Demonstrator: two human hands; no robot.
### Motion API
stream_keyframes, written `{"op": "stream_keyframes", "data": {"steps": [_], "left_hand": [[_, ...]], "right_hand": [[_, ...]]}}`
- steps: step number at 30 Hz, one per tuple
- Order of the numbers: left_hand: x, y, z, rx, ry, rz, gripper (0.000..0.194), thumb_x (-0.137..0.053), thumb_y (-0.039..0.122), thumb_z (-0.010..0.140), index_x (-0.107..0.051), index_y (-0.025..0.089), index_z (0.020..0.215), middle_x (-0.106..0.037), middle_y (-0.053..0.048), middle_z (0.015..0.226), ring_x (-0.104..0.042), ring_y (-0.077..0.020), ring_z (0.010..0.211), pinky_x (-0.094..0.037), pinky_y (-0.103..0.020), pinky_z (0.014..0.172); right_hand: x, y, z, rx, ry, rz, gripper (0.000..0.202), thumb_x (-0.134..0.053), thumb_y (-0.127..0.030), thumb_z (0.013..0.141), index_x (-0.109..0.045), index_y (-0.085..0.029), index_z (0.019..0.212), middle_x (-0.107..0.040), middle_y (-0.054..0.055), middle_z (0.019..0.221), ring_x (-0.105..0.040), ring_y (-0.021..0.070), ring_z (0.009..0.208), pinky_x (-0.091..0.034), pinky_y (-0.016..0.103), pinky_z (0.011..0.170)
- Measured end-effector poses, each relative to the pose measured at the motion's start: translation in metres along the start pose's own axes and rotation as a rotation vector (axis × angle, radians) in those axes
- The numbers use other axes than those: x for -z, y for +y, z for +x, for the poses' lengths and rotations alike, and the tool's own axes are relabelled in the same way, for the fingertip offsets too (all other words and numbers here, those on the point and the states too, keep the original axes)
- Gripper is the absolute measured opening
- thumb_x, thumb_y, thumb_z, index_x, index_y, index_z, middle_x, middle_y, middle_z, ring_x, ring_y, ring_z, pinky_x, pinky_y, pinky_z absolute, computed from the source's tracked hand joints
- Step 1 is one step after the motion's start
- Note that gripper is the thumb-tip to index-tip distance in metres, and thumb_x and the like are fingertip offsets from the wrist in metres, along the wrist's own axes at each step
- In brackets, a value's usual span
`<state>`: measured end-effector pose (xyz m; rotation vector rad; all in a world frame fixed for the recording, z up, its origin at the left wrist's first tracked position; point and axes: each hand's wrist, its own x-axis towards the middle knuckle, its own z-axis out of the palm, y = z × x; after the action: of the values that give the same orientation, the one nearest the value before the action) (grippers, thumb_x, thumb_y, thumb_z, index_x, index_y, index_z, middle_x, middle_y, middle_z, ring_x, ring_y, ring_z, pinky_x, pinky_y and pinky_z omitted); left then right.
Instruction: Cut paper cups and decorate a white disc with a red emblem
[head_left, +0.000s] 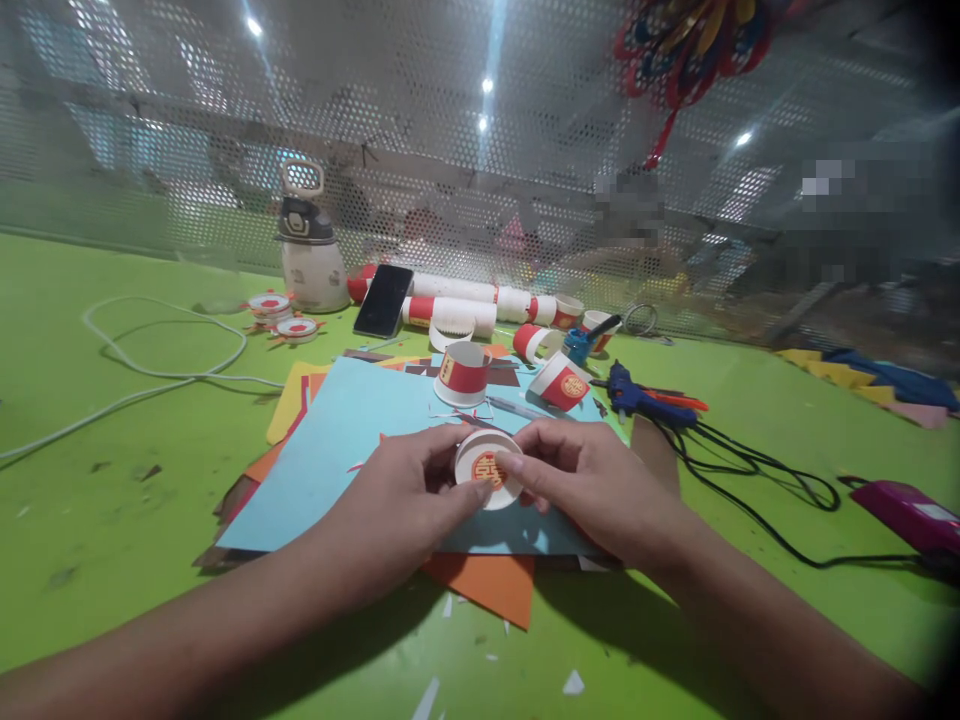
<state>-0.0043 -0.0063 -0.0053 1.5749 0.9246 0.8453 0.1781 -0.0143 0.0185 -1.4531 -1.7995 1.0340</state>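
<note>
A small round paper cup base (470, 456) with a raised white rim is held over the blue sheet, a red and gold round emblem on its face. My left hand (409, 490) grips its left edge, thumb on the emblem. From the other side my right hand (589, 475) holds it too, its thumb also pressed on the emblem. The fingers behind the base are partly hidden. Just beyond stands a cut red and white paper cup (462, 376), mouth up. Another red paper cup (561, 381) lies tilted to its right.
Under my hands, blue paper (300, 490) lies on stacked coloured sheets. A blue glue gun (634, 393) with a black cord lies right, near a magenta device (900, 515). Behind are a phone (384, 300), a bottle (311, 265) and cup rolls (457, 314). A white cable (157, 395) loops left.
</note>
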Motion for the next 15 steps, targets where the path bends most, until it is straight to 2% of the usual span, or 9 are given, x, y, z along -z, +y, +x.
{"op": "stream_keyframes", "data": {"steps": [9,15], "left_hand": [[0.0011,0.0077,0.0002,0.080,-0.002,-0.043,0.022,-0.065,0.025,0.075,-0.069,0.014,0.094,-0.064,-0.003,0.078,-0.049,-0.0132,0.064,-0.038,-0.024,0.055],[0.0046,0.0091,0.0019,0.135,-0.037,-0.099,0.030,-0.065,0.027,0.075,-0.069,0.012,0.100,-0.062,-0.003,0.074,-0.047,-0.0126,0.061,-0.038,-0.025,0.057]], "right_hand": [[-0.0040,0.0021,0.0001,-0.019,-0.002,0.028,0.023,-0.062,-0.037,0.082,-0.060,-0.018,0.071,-0.056,-0.003,0.059,-0.048,0.0112,0.053,-0.034,0.023,0.047],[-0.0008,-0.0014,0.0001,-0.005,-0.056,0.069,0.030,-0.059,-0.038,0.087,-0.060,-0.018,0.064,-0.055,-0.002,0.057,-0.049,0.0103,0.052,-0.040,0.023,0.050]]}}
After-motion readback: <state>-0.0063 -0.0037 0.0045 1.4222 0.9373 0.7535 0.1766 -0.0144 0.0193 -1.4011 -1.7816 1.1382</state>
